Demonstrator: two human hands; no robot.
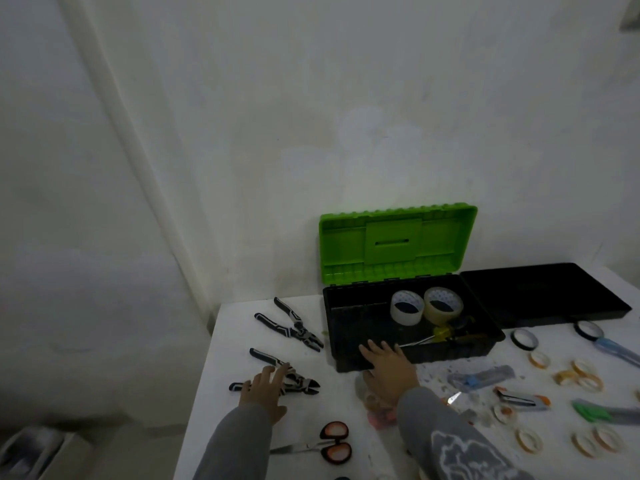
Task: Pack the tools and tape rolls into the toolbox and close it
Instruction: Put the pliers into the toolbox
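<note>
Table point(242, 341): white work surface carrying the toolbox and the unpacked items around it.
Toolbox point(356, 323): black base at the back of the table, against the wall, mostly unfilled.
Lid point(398, 244): green, hinged at the toolbox's rear edge and standing upright, so the box can be loaded from above.
Tray point(540, 292): black insert lying just right of the toolbox, probably lifted out to free the base.
Right hand point(389, 367): fingers spread flat on the toolbox's front-left rim, gripping nothing; apparently steadying the box.
Left hand point(265, 388): left of the toolbox, straight fingers resting on the cutters point(294, 377), no closed grip yet; likely the next item in.
Pliers point(294, 325): on the table left of the toolbox, handles splayed.
Scissors point(329, 443): in front of the toolbox, near the table edge.
Tape rolls point(407, 307): two wide rolls side by side on edge at the toolbox's back wall.
Screwdriver point(441, 332): yellow-handled, lying inside the toolbox in front of the rolls.
Small rolls point(585, 379): scattered right of the toolbox, not yet packed.
</note>
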